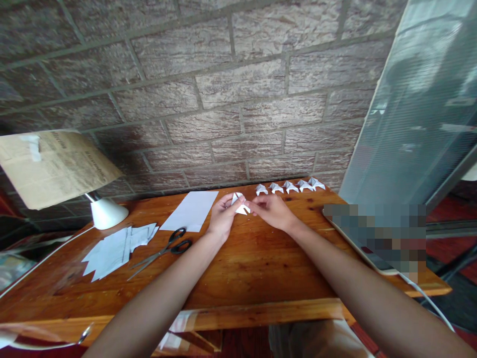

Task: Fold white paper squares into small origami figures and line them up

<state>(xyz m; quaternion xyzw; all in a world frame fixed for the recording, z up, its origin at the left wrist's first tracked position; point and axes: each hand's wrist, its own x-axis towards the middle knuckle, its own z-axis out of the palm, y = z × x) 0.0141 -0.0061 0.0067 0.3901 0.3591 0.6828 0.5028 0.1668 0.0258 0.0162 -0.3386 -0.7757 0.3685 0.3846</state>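
Note:
Above the middle of the wooden table, my left hand (222, 215) grips a small folded piece of white paper (238, 201) between thumb and fingers. My right hand (271, 211) pinches the right edge of the same piece. The folded paper has pointed corners and a gap at its lower right. Several small folded white paper figures (290, 187) stand in a row along the back edge, beyond my right hand. Left of my left hand lies a plain white sheet (192, 211).
Black-handled scissors (164, 251) lie partly open beside cut paper pieces (112, 251). A lamp (108, 213) with a newspaper-covered shade stands at the left. A flat device (357, 238), partly blurred out, rests at the right with a cable. A brick wall (223, 114) rises behind the table (253, 268).

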